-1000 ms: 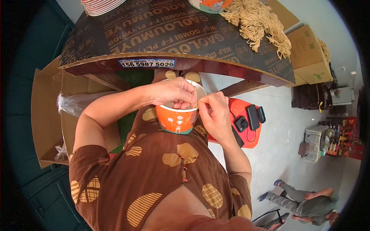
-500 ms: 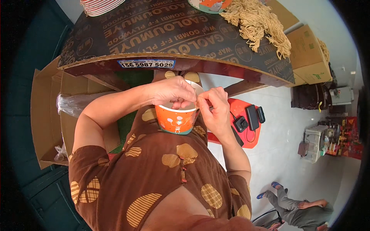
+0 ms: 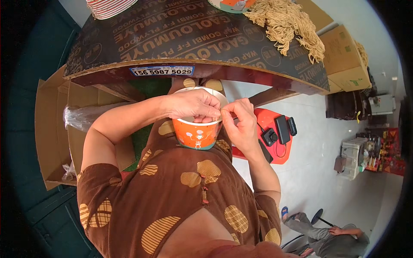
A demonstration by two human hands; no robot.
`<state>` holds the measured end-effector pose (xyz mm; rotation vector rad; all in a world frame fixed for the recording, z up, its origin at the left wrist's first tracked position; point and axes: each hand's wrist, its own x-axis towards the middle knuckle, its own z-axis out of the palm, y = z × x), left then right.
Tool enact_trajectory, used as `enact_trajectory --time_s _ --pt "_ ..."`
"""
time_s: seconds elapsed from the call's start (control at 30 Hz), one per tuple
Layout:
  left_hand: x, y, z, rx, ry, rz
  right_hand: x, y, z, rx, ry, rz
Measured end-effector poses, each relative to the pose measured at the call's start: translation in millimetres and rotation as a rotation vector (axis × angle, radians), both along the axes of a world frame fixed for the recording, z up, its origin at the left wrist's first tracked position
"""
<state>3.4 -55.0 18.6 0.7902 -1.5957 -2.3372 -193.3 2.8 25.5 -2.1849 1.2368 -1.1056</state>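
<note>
An orange paper bucket [image 3: 197,135] with a white rim and a green base band rests upright on my lap. My left hand [image 3: 195,105] reaches over its mouth, fingers curled and pinched at the right side of the rim. Right beside it, thumb and forefinger of my right hand [image 3: 239,122] are pinched together just outside the rim. A thin beige cord seems to run between the fingertips of both hands; most of it is hidden by the fingers.
A dark plywood table [image 3: 172,36] curves ahead, bearing a heap of beige cords [image 3: 290,28] and stacked buckets [image 3: 112,7]. An opened carton [image 3: 51,133] stands at left. On a red stool [image 3: 282,159] at right lie black devices. A person [image 3: 327,234] sits at lower right.
My left fingers have shifted slightly at the rim, and my right hand stays pinched close by. The bucket has hardly moved. The person at lower right has changed leg position.
</note>
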Motion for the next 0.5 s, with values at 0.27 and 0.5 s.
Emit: enact_trajectory --time_s 0.27,0.5 --pt "0 0 -4 0.036 0.004 -0.027 0 9 1 0.062 -0.033 -0.012" --pt "1 -1 -10 0.021 0.051 -0.043 6 14 5 -0.016 -0.006 -0.013"
